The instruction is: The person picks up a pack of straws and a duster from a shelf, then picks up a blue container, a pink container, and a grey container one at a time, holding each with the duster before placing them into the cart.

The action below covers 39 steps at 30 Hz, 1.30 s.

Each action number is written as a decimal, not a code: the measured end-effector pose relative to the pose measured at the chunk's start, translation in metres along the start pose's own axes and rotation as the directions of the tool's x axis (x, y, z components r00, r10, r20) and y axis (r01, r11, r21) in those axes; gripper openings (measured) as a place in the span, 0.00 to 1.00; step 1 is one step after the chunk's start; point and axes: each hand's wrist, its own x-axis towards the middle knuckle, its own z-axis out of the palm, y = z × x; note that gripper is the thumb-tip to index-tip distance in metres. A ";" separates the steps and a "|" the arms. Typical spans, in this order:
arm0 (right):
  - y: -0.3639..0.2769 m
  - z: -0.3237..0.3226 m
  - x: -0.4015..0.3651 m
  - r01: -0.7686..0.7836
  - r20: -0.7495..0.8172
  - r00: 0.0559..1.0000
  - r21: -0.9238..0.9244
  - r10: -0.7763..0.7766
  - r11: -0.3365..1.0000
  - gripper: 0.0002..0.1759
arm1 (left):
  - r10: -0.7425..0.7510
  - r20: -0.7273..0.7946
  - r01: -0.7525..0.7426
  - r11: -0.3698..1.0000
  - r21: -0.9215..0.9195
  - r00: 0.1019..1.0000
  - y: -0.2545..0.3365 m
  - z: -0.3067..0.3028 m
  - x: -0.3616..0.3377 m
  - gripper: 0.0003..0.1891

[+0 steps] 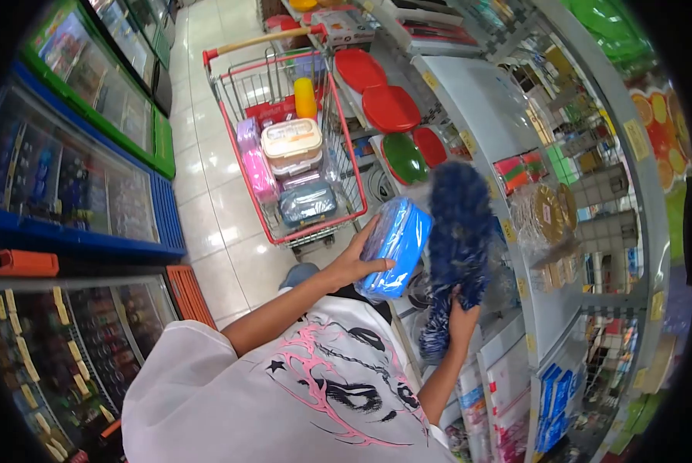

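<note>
In the middle of the head view, my left hand (pixel 355 266) grips a blue box (pixel 401 243) in clear plastic wrap, with the thumb across its near side. To its right, my right hand (pixel 462 316) is closed round the lower part of a dark blue fluffy duster (pixel 460 224), whose upper part stands in front of the shelves. The box and the duster are close side by side.
A shopping cart (pixel 363 193) with lunch boxes (pixel 292 141), pink packs and a yellow cup (pixel 305 98) stands ahead. Shelves (pixel 477 85) with red and green plastic ware line the right. Drink coolers (pixel 84 85) line the left, beside a tiled floor (pixel 207 177).
</note>
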 end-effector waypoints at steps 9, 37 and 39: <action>0.042 -0.010 -0.022 0.187 0.251 0.961 -0.272 -0.118 0.944 0.22 | 0.085 0.051 -0.094 0.973 0.210 0.995 -0.022 -0.016 -0.003 0.48; 0.035 0.000 -0.057 0.086 0.174 0.979 0.105 -0.103 0.991 0.36 | -0.099 0.187 0.193 0.778 -0.598 0.977 -0.001 -0.017 0.013 0.47; 0.076 0.027 -0.037 0.161 0.196 0.960 0.195 -0.199 0.968 0.32 | -0.094 0.201 0.195 0.796 -0.573 0.975 0.004 -0.014 0.020 0.46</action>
